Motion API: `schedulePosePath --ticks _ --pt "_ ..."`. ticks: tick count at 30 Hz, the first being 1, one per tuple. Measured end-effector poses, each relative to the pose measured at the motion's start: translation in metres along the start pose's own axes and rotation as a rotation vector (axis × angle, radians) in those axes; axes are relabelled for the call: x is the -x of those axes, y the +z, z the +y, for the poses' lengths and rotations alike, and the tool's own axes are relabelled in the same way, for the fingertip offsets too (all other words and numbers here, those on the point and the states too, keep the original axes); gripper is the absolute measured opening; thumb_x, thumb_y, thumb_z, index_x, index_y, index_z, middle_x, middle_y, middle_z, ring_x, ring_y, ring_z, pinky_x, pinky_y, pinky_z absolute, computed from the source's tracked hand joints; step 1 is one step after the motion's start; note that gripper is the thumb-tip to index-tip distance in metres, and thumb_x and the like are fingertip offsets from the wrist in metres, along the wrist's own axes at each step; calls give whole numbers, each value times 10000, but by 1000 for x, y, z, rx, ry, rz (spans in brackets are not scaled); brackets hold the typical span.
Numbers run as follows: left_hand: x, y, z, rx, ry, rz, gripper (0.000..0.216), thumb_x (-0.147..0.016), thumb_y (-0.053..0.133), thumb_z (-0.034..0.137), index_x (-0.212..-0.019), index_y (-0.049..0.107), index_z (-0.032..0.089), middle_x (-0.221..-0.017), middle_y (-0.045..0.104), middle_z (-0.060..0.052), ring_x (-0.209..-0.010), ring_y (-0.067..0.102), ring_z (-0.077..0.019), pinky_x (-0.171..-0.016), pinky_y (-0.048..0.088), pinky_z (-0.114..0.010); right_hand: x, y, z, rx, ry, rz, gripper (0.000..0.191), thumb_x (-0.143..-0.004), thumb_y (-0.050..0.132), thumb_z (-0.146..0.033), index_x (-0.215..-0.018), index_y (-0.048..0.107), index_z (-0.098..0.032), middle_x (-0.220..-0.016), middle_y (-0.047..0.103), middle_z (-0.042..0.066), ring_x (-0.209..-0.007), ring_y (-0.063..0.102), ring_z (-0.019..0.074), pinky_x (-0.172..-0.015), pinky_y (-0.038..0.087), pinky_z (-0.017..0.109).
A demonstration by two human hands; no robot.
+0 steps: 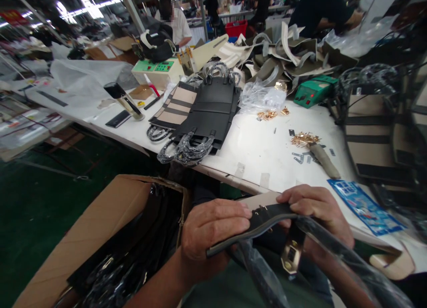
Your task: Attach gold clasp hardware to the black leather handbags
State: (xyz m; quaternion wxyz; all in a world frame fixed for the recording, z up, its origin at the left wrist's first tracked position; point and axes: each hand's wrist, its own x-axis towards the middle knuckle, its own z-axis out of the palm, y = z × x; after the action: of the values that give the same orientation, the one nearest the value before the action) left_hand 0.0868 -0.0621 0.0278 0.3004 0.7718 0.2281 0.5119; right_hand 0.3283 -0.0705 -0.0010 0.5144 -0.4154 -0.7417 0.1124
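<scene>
In the head camera's view, a worker's left hand (216, 223) and right hand (318, 210) are both clamped on a black-and-beige panel (271, 215), held over the lap just off the near edge of a white tabletop (250, 152). The left fingers lie across the panel's top at one end; the right fingers grip the other. Small metal prongs (262, 208) stand up from the black band between them. Plastic-wrapped handles (263, 272) hang below, and a gold-toned clasp (291, 257) dangles beside the right hand.

A stack of black panels (215, 101) reaches the tabletop's near edge, its wrapped handles (191, 147) at the rim. Toward the tabletop's right end, gold-coloured fittings (303, 139) lie heaped beside an olive-grey object (323, 160), with a blue packet (367, 208) along the near edge and a green device (313, 92) farther back. Below the edge, at the worker's left, an open carton (96, 223) holds dark, plastic-wrapped pieces (123, 259). Beyond the far edge, a person in a white shirt (180, 27) is among others in the background.
</scene>
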Motion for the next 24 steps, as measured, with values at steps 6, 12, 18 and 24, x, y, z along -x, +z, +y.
schedulePosePath --ticks 6,12,18,24 --pt "-5 -13 3 29 25 69 284 -861 698 160 -1142 668 180 -1023 749 -102 -958 725 -227 -830 617 -354 -23 3 -10 73 -107 13 230 -781 767 -179 -910 591 -251 -887 663 18 -737 682 179 -616 573 280" --pt "-6 -34 18 -129 125 39 267 -896 652 178 -1163 650 192 -1032 747 -105 -988 714 -215 -874 605 -353 -33 13 -16 -47 -125 52 339 -754 778 -162 -1035 609 -247 -1012 637 48 -859 685 222 -732 590 342" --pt "0 -46 25 -153 92 86 315 -864 684 160 -1170 667 234 -989 721 -87 -956 706 -213 -833 605 -331 -41 22 -22 -64 -101 10 467 -744 789 -226 -1174 622 -298 -981 682 49 -871 673 257 -722 576 376" --pt "-10 -63 8 204 -472 388 143 -791 766 183 -925 716 187 -888 737 -49 -816 700 -203 -759 580 -324 -56 48 -25 -265 332 38 878 -780 789 -325 -1519 314 -341 -1134 684 75 -922 694 270 -765 598 403"
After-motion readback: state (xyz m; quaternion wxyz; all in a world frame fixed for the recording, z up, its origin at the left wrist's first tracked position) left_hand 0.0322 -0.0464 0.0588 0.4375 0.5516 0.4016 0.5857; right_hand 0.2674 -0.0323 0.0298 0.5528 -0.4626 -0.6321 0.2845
